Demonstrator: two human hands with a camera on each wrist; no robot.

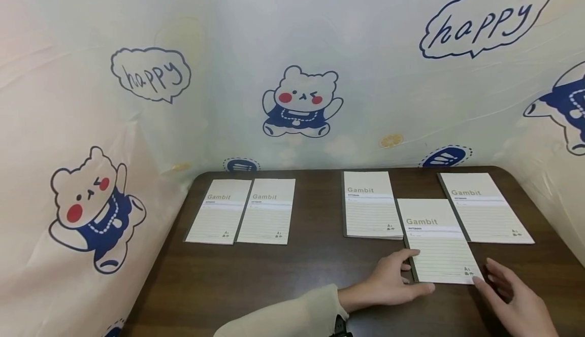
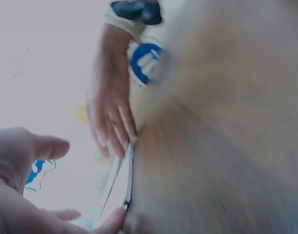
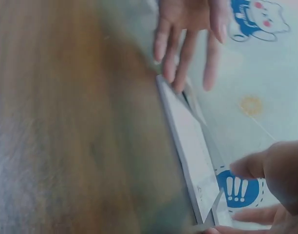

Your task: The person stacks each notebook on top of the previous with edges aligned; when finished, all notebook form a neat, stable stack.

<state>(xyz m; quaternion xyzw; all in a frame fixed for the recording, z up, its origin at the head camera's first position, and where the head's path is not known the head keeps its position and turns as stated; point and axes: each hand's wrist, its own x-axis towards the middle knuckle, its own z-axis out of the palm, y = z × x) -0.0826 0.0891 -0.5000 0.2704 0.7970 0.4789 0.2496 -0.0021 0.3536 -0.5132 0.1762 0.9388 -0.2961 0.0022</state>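
A white notebook [image 1: 441, 250] marked "Gambit" lies flat on the brown table, nearest to both hands. My left hand [image 1: 395, 281] touches its dark left spine edge, fingers spread and the thumb by its bottom edge. At the lower right corner, my right hand [image 1: 516, 301] touches the notebook with fingers loosely extended. The left wrist view shows the left hand [image 2: 22, 190] at one end of the notebook [image 2: 121, 185] and the right hand [image 2: 112, 92] at the other. From the right wrist, the notebook [image 3: 185, 141] appears edge-on between the right hand [image 3: 275, 190] and left hand [image 3: 193, 34].
Two similar notebooks lie side by side at the left, one [image 1: 219, 212] against another [image 1: 267, 212]. Behind the near notebook are a small stack of notebooks [image 1: 371, 205] and another notebook [image 1: 486, 207] at the right. A printed curtain [image 1: 219, 113] hangs around the table [image 1: 237, 281].
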